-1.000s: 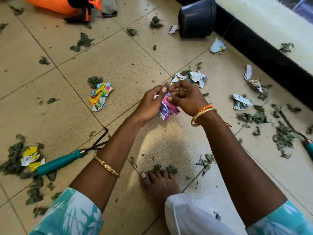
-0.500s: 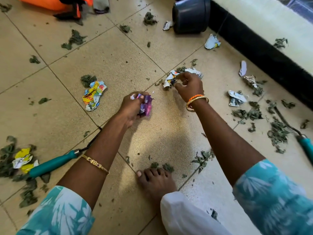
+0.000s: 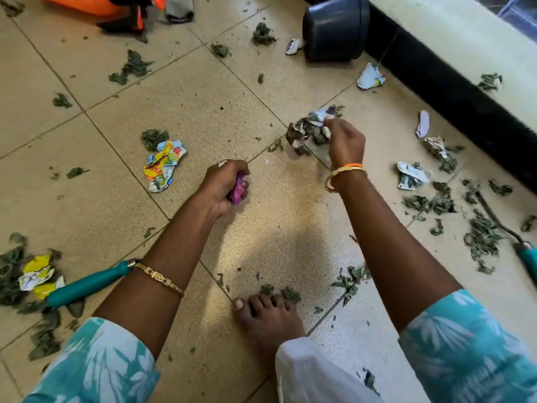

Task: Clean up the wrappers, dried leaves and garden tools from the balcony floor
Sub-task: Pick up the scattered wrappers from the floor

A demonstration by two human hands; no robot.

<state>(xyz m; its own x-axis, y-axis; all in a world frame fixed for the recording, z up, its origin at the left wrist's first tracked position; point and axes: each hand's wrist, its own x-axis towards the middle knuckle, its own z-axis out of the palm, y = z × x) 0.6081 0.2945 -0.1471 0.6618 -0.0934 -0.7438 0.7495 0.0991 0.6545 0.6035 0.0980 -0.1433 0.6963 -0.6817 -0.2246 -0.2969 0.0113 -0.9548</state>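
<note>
My left hand (image 3: 222, 186) grips a crumpled purple wrapper (image 3: 239, 191) just above the tiled floor. Further right, my right hand (image 3: 345, 142) pinches a crumpled white wrapper (image 3: 309, 129) mixed with dried leaves and holds it slightly off the floor. A yellow and blue wrapper (image 3: 164, 165) lies left of my left hand. More wrappers lie at the right (image 3: 411, 176) and near the wall (image 3: 370, 77). A teal-handled garden tool (image 3: 87, 285) lies partly under my left forearm. A second teal-handled tool (image 3: 523, 257) lies at the right edge. Dried leaves (image 3: 482, 237) are scattered all over.
A dark plastic pot (image 3: 335, 27) lies on its side by the black wall base (image 3: 453, 91). An orange object (image 3: 87, 4) sits at the top left. My bare foot (image 3: 270, 315) rests on the floor between my arms. A yellow wrapper (image 3: 37, 274) lies in leaves at left.
My hands have parted. The left hand kept the purple wrapper and drew back left. The right hand reached forward to the white wrapper and lifted it with some leaves.
</note>
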